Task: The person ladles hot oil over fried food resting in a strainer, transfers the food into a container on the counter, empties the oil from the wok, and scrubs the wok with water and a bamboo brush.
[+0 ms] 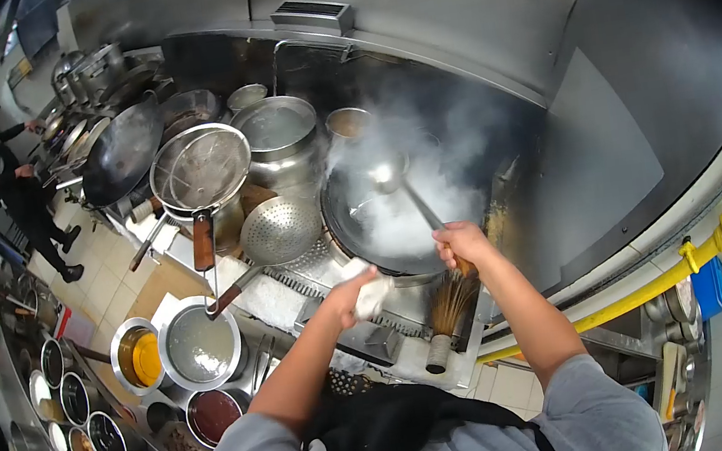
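Observation:
A dark wok (343, 214) sits on the stove before me, with thick white steam rising from it and hiding much of its inside. My right hand (462, 247) is closed around the handle of a ladle (388, 176), whose bowl hangs over the wok. At the wok's near left edge, my left hand (350, 298) grips a white cloth (374, 289); whether a wok handle lies under it is hidden. Just below my right hand, a bamboo brush (452, 309) rests on the steel ledge. A perforated skimmer (281, 231) lies left of the wok.
A wire strainer (200, 169) rests on a pot at left, beside a large pot (277, 127). Below stand a bowl of yellow liquid (141, 357) and a bowl of cloudy liquid (203, 342). A yellow hose (609, 309) runs along the right. Another person (9, 185) stands far left.

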{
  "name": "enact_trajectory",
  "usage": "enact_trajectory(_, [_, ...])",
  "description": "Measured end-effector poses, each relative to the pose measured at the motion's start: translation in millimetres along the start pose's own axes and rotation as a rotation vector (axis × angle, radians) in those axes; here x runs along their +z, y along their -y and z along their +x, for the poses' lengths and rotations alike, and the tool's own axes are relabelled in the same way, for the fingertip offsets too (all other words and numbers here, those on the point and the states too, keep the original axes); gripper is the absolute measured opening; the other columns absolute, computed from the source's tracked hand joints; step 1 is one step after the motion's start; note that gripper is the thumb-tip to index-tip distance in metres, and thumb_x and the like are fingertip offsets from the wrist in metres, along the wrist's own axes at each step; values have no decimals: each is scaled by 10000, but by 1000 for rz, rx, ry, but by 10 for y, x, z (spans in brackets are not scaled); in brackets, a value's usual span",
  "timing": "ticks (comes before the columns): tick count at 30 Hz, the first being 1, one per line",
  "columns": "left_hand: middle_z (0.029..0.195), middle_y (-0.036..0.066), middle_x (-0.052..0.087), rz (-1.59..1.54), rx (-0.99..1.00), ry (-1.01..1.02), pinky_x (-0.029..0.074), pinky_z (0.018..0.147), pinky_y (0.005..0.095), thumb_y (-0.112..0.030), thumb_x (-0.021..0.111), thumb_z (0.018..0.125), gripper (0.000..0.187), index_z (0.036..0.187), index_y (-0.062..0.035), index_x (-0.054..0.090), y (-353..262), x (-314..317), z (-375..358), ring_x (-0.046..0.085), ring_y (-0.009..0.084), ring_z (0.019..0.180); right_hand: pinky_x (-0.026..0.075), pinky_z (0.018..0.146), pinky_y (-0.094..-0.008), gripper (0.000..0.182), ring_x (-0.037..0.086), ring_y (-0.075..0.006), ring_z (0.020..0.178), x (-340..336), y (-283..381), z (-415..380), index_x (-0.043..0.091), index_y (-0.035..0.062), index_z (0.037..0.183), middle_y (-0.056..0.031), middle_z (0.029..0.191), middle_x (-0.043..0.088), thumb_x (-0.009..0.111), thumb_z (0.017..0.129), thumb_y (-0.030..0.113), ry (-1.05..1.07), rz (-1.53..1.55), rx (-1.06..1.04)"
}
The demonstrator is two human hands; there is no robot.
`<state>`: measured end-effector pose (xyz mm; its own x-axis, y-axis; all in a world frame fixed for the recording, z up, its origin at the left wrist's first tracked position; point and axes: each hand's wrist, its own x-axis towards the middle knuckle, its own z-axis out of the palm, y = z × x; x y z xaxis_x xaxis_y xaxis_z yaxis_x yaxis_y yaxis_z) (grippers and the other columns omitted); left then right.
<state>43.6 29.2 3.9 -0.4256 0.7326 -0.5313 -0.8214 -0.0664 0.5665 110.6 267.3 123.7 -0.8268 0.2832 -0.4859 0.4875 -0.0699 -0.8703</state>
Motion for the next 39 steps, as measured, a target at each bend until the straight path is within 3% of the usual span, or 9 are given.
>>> enact_trajectory(5, [908, 95, 661, -49, -32, 41, 538, 637, 347, -264, 644, 811, 309, 1025, -50, 581, 382, -435, -986, 652, 210, 762, 493, 474, -368, 299, 627, -309, 581, 76, 258, -133, 546, -53, 1048, -213, 795, 629, 579, 800, 112, -512, -937, -616])
enact_trajectory(8, [938, 146, 646, -170, 62, 132, 544, 698, 397, -168, 625, 747, 423, 1121, 5, 533, 531, -784, -1197, 652, 268, 805, 458, 405, -337, 230, 584, -250, 503, 418, 336, 112, 538, 12, 1026, -143, 745, 616, 591, 826, 114, -502, -596, -706])
enact_trajectory(14, [1028, 245, 614, 33, 237, 82, 513, 868, 455, 20, 454, 512, 725, 1234, 89, 436, 125, -1108, -2240, 634, 365, 934, 352, 311, -296, 151, 453, -121, 385, 2225, -178, 232, 467, 94, 960, -28, 600, 501, 589, 872, 103, -179, 86, -214])
enact_trajectory(17, [959, 228, 615, -174, 123, 45, 521, 816, 461, -47, 527, 513, 671, 1168, 91, 479, 193, -1496, -2381, 628, 368, 884, 465, 526, -365, 219, 573, -219, 545, 2852, -983, 776, 582, 40, 1019, -98, 658, 587, 605, 810, 103, -414, -306, -497])
enact_trajectory(23, [888, 195, 623, -395, -1, 105, 550, 725, 430, -291, 714, 729, 573, 1127, 53, 487, 370, -1793, -2440, 646, 315, 815, 462, 852, -474, 460, 589, -432, 967, 3621, -1093, 695, 509, -3, 1184, -288, 1020, 604, 606, 823, 266, -370, -425, -93])
enact_trajectory(28, [955, 170, 623, -122, 137, 182, 553, 752, 427, -285, 799, 668, 694, 1187, 39, 469, 299, -1656, -2598, 646, 302, 835, 429, 916, -437, 480, 537, -388, 1065, 3007, -1297, 56, 462, 21, 1252, -239, 1153, 558, 566, 857, 275, -185, -791, -580])
enact_trajectory(32, [1022, 156, 615, -307, 88, 149, 552, 774, 418, -236, 758, 710, 639, 1202, 46, 463, 313, -1578, -2393, 636, 296, 893, 385, 916, -475, 378, 511, -360, 952, 1573, -1731, -640, 563, -20, 1073, -194, 1027, 573, 613, 791, 227, -349, -1490, -306])
enact_trajectory(34, [1024, 158, 617, -210, 76, 155, 554, 764, 416, -228, 752, 717, 635, 1211, 42, 459, 223, -1446, -2223, 639, 295, 879, 410, 892, -462, 375, 531, -343, 945, 1235, -2064, -867, 559, -48, 1031, -203, 979, 575, 612, 784, 229, -1014, -1226, -169])
enact_trajectory(39, [1011, 155, 620, -10, 50, 296, 558, 704, 409, -187, 704, 762, 598, 1251, 2, 417, 99, -981, -1740, 650, 284, 793, 516, 648, -411, 386, 614, -291, 795, 674, -2527, -763, 502, -65, 1063, -174, 911, 583, 575, 793, 201, -731, -326, 273])
